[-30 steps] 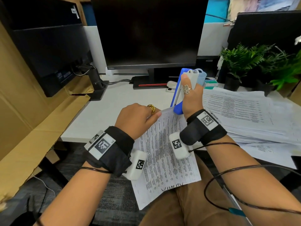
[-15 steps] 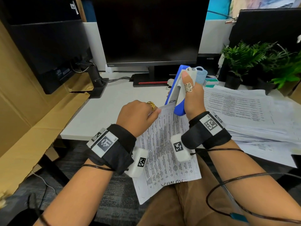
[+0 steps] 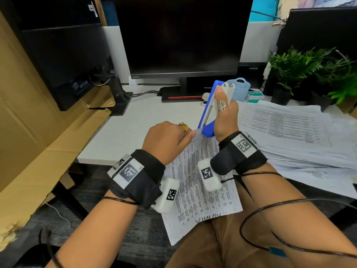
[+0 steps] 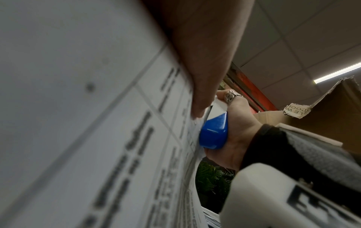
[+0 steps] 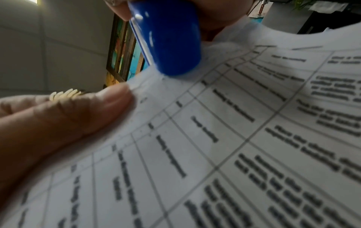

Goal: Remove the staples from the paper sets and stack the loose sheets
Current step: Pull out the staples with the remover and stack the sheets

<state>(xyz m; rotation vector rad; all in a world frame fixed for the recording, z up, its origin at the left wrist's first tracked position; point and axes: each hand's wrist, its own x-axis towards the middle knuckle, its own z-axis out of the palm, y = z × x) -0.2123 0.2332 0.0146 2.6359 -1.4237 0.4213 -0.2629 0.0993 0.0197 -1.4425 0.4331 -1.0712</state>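
— Since a second ago, has anything shifted?

— Yes. Both hands have come a little nearer the person, and the blue stapler (image 3: pixel 207 111) leans more steeply; its blue end is still at the top corner of the paper set (image 3: pixel 201 188).

— What has the right hand (image 3: pixel 226 120) got?

— Its grip is wrapped round the stapler, the ringed thumb lying straight up along the white part, the other fingers hidden behind the body. In the right wrist view the blue end (image 5: pixel 168 38) touches the crumpled corner of the printed sheets (image 5: pixel 215 138).

— And the left hand (image 3: pixel 167 139)?

— It pinches that same corner, thumb on top, just beside the stapler's blue end. The left wrist view shows the thumb (image 4: pixel 205 74) pressed on the sheet close to the blue end (image 4: pixel 213 134). Whether a staple is there, I cannot tell.

— Where does the paper set lie?

— Off the near edge of the tabletop (image 3: pixel 135 122), hanging down over the person's lap, held up at its top corner.

— Anything else on the tabletop?

— A pile of printed sheets (image 3: pixel 293 132) along the right side, a small blue basket (image 3: pixel 239 89) and a potted fern (image 3: pixel 293 68) toward the far right corner, and a dark monitor (image 3: pixel 183 35) at the far edge.
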